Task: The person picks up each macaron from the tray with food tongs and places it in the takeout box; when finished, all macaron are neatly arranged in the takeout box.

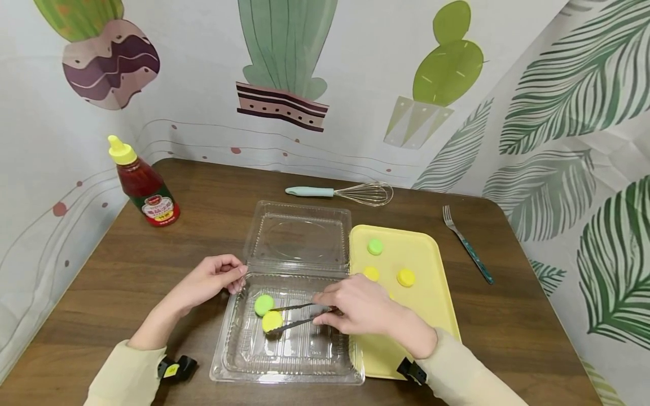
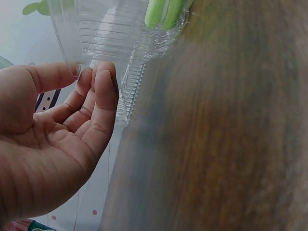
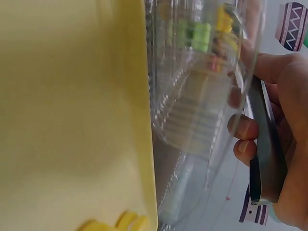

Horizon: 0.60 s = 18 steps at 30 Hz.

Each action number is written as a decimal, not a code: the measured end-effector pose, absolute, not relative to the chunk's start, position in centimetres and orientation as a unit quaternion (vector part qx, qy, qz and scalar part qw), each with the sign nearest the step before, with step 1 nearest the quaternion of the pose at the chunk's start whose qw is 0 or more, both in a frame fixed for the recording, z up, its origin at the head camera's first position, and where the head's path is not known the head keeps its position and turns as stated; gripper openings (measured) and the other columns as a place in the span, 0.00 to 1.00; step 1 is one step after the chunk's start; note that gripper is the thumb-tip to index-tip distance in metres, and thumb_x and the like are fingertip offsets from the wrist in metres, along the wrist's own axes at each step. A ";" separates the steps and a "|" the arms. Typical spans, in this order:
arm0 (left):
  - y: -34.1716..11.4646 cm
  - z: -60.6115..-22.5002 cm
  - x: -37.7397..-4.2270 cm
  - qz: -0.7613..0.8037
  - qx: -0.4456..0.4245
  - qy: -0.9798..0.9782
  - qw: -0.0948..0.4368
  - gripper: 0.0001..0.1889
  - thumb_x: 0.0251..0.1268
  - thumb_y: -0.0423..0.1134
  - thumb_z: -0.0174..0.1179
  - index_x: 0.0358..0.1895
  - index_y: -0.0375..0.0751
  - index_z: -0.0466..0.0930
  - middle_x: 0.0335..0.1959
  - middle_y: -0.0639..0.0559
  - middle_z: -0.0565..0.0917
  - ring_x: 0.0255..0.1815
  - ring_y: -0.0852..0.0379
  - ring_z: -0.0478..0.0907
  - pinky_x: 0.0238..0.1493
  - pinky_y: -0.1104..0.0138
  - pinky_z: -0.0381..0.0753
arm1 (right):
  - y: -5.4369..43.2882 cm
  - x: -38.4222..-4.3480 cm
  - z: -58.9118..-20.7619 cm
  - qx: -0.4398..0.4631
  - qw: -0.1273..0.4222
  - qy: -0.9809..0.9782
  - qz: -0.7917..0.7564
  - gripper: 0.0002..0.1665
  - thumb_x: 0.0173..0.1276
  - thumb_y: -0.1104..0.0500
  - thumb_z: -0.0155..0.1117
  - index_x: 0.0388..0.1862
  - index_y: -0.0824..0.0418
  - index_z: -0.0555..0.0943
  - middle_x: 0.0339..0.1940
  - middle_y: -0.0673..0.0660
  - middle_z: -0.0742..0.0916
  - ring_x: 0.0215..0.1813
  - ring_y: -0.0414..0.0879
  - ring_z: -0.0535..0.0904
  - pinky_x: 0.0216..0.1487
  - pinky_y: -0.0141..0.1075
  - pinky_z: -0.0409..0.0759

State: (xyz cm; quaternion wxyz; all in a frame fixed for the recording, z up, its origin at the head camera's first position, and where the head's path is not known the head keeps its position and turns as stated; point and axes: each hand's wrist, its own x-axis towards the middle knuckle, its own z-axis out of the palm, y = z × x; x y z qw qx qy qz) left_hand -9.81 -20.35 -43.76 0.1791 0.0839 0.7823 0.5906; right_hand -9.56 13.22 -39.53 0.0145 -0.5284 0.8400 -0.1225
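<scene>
The yellow macaron-like piece (image 1: 272, 321) sits in the left half of the clear container's base (image 1: 286, 378), with a dark tong tip on its near side and another on its far side; how hard they press, and whether the piece touches the floor, I cannot tell. Just beyond it, a little to the left, a green piece (image 1: 263, 305) lies so close that the two seem to touch. The right hand (image 1: 355, 304) grips the metal tongs (image 1: 301, 323) from the right, thumb on the near arm and fingers on the far one, with the arms held narrow, about as far apart as the piece is wide. The left hand (image 1: 213, 280) pinches the container's rim between thumb and fingers at the far left corner, near the fold where the open lid (image 1: 297, 239) lies back. On the right, the yellow tray (image 1: 431, 259) bears another green piece (image 1: 374, 246) and more yellow ones (image 1: 405, 277). The pieces look light and rather smooth, perhaps soft or crumbly, so a gentle squeeze across the middle of the rounded side should suit them; off-centre, they could roll or slip. The container looks thin, light and bendy, likely to slide unless its rim is steadied.
</scene>
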 end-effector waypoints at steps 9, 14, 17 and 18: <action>-20.3 -43.8 -9.8 0.591 0.086 0.782 0.178 0.13 0.75 0.38 0.57 0.41 0.27 0.78 0.27 0.44 0.81 0.27 0.56 0.78 0.30 0.64 0.79 | 12.0 -9.3 -40.2 -0.565 0.028 0.817 -0.113 0.21 0.71 0.43 0.64 0.50 0.55 0.87 0.47 0.49 0.89 0.40 0.37 0.87 0.32 0.19 0.75; -20.3 -43.9 -9.8 0.591 0.085 0.782 0.178 0.13 0.75 0.38 0.57 0.41 0.27 0.77 0.27 0.44 0.81 0.27 0.56 0.78 0.30 0.65 0.79 | 11.6 -9.1 -40.3 -0.563 0.041 0.819 -0.101 0.21 0.72 0.41 0.62 0.52 0.54 0.86 0.46 0.48 0.89 0.35 0.33 0.85 0.26 0.15 0.66; -20.4 -44.0 -9.9 0.591 0.085 0.782 0.179 0.13 0.75 0.38 0.57 0.41 0.27 0.77 0.27 0.44 0.81 0.27 0.56 0.78 0.30 0.65 0.79 | 11.3 -9.0 -40.4 -0.561 0.048 0.821 -0.095 0.21 0.72 0.41 0.62 0.52 0.53 0.86 0.45 0.47 0.89 0.30 0.31 0.82 0.24 0.15 0.64; -20.4 -44.0 -9.9 0.591 0.086 0.782 0.180 0.13 0.75 0.38 0.57 0.41 0.27 0.77 0.27 0.44 0.81 0.27 0.56 0.78 0.30 0.65 0.79 | 11.3 -9.0 -40.5 -0.560 0.050 0.822 -0.091 0.21 0.72 0.41 0.62 0.52 0.53 0.86 0.45 0.47 0.89 0.29 0.30 0.81 0.23 0.16 0.63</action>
